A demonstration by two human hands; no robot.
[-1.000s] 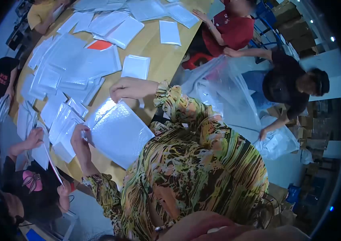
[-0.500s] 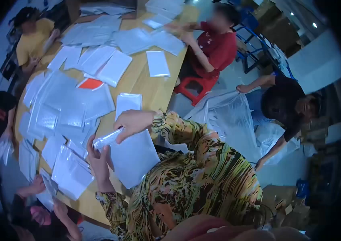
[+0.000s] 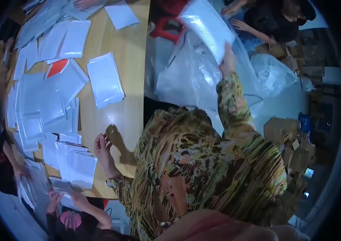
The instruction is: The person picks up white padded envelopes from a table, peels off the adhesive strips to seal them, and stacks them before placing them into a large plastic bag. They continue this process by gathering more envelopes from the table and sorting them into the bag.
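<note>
A white bubble mailer [image 3: 206, 29] is gripped along its lower right edge by my right hand [image 3: 228, 61], out beyond the table's right edge. Under and behind it spreads a large clear plastic bag [image 3: 194, 74] with pale contents. My left hand [image 3: 104, 152] hovers over the wooden table [image 3: 132, 80], loosely curled and holding nothing visible. Farther up the table lies a short stack of white mailers [image 3: 105, 80]. Left of my left hand, more mailers [image 3: 83, 168] overlap in a pile.
Heaped mailers [image 3: 42, 94] cover the table's left side, with an orange-red piece [image 3: 57, 68] among them. A person in black [image 3: 273, 20] reaches towards the bag. Two co-workers' hands handle mailers at lower left. A red stool [image 3: 166, 30] and cardboard boxes [image 3: 281, 128] stand on the right.
My right hand has swung from the table out over the plastic bag, carrying the mailer. My left hand has let go of it. The view has shifted to the right.
</note>
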